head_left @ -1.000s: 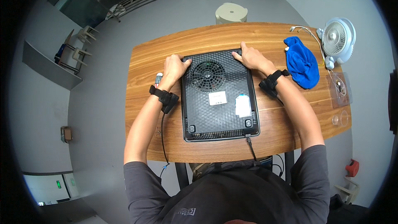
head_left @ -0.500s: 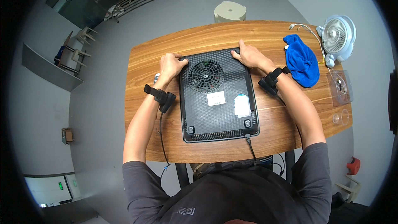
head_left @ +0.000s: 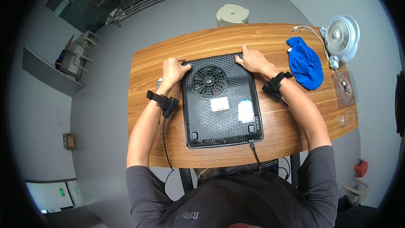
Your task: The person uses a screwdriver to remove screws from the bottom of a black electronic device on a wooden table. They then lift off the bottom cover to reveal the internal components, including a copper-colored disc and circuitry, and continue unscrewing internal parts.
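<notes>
A black induction cooker lies with its underside up, showing a round fan grille, two labels and small feet along the near side. My left hand grips its far left corner, thumb on the underside and fingers curled over the edge. At the far right corner, my right hand holds on in the same way. A black power cord leaves the cooker's near edge and drops toward my lap. Beside my left wrist, a pale object with buttons is partly hidden. Both wrists wear black straps with small boxes.
On the wooden table, a blue cloth lies right of my right hand. Beyond it are a white fan, a clear plastic tray and a clear cup. A cream stool stands past the far edge.
The whole view has shifted slightly, with the table sitting a little lower in it. Both hands keep their hold on the cooker's far corners.
</notes>
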Demonstrator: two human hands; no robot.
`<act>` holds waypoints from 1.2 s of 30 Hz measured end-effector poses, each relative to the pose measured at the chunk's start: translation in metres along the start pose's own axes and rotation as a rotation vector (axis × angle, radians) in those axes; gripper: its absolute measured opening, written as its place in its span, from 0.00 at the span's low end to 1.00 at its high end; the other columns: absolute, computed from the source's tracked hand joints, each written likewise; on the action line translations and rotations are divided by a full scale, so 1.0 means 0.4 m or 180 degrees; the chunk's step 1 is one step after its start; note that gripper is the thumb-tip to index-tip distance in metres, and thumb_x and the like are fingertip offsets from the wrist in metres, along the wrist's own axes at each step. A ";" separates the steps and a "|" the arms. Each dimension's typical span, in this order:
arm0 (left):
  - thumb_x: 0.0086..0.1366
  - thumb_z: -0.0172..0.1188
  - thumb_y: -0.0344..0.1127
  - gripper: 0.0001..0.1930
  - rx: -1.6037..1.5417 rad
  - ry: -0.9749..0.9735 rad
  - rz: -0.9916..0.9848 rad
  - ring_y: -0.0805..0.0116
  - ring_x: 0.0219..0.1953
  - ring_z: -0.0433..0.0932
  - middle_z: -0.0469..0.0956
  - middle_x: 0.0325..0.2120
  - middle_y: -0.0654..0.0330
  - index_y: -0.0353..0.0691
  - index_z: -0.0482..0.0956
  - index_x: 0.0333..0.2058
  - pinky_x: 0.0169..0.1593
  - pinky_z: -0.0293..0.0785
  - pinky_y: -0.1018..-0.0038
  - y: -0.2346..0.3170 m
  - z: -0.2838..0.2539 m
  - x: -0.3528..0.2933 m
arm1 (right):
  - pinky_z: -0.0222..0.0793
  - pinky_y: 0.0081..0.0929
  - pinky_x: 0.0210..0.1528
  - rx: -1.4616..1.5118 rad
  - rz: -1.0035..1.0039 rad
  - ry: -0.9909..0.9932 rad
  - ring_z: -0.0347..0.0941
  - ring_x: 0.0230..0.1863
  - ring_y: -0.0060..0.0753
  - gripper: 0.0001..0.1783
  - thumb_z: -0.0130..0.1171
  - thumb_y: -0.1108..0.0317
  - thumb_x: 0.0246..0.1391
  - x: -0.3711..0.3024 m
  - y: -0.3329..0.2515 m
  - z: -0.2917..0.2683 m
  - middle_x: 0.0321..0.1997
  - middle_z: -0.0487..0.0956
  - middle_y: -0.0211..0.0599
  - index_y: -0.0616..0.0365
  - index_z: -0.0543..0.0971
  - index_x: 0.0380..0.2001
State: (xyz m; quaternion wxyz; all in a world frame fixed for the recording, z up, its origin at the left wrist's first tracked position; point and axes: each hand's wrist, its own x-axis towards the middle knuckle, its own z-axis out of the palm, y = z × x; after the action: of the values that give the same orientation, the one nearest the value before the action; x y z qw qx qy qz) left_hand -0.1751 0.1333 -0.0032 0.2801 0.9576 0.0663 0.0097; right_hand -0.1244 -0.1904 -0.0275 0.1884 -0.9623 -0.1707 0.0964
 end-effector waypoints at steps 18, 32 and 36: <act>0.57 0.74 0.43 0.28 0.0233 0.0130 0.0201 0.58 0.35 0.88 0.87 0.29 0.44 0.28 0.84 0.51 0.46 0.83 0.65 -0.048 0.034 0.021 | 0.74 0.56 0.53 0.0026 -0.0137 -0.0019 0.79 0.47 0.70 0.41 0.48 0.42 0.69 0.015 0.015 0.014 0.41 0.82 0.70 0.77 0.63 0.60; 0.54 0.76 0.50 0.30 0.0224 0.0179 -0.0028 0.53 0.41 0.88 0.87 0.34 0.42 0.31 0.86 0.49 0.51 0.82 0.63 -0.042 0.011 -0.026 | 0.72 0.52 0.57 0.0120 -0.0066 -0.0205 0.77 0.52 0.69 0.42 0.49 0.43 0.69 -0.004 -0.018 -0.007 0.46 0.81 0.70 0.76 0.61 0.64; 0.53 0.78 0.50 0.33 0.0103 0.0057 -0.0012 0.51 0.45 0.87 0.86 0.39 0.40 0.29 0.84 0.50 0.52 0.82 0.62 -0.052 0.002 -0.030 | 0.72 0.52 0.58 0.0065 0.0003 -0.0293 0.77 0.54 0.70 0.44 0.50 0.41 0.68 -0.001 -0.027 -0.015 0.49 0.80 0.72 0.76 0.61 0.65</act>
State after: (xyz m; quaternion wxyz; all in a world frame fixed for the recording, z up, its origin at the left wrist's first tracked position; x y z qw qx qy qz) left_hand -0.1895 0.1487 -0.0150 0.2640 0.9618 0.0707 0.0167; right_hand -0.1264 -0.1833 -0.0176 0.1901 -0.9550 -0.1777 0.1424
